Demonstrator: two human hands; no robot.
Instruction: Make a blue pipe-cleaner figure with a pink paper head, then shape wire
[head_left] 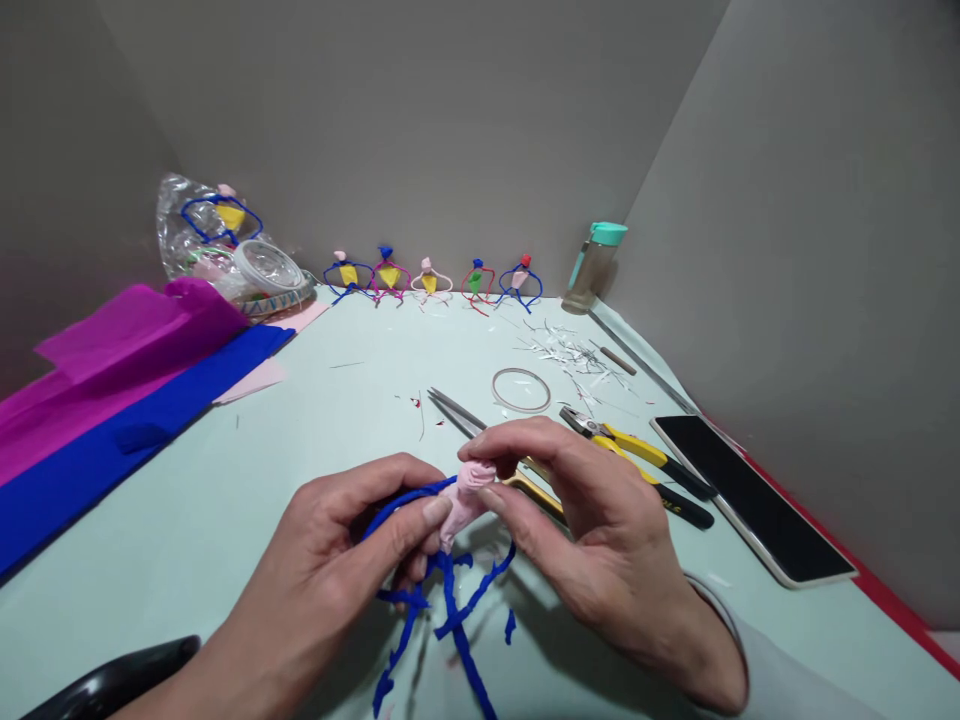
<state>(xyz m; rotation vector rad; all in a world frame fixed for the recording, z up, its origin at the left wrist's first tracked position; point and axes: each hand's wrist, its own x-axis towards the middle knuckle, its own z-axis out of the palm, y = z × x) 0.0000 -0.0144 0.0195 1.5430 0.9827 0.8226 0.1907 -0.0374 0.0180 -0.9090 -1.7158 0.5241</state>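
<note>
A small paper figure with a pink head and body (461,505) and twisted blue limbs (459,640) is held over the table, near the front. My left hand (352,550) pinches its pink body and a blue arm between thumb and fingers. The thumb and index finger of my right hand (592,530) close on the rolled pink head from the right. Two blue legs hang below, and a blue arm bends around to each side. Scissors (457,412) with yellow handles lie partly hidden behind my right hand.
Pliers (637,455) and a black-screened phone (750,495) lie at right. A ring (521,390), wire scraps (577,355) and a bottle (594,268) are farther back. Several paper figures (388,275) lean on the back wall. Magenta paper (142,345), blue paper (150,425) and a plastic bag (180,225) are left.
</note>
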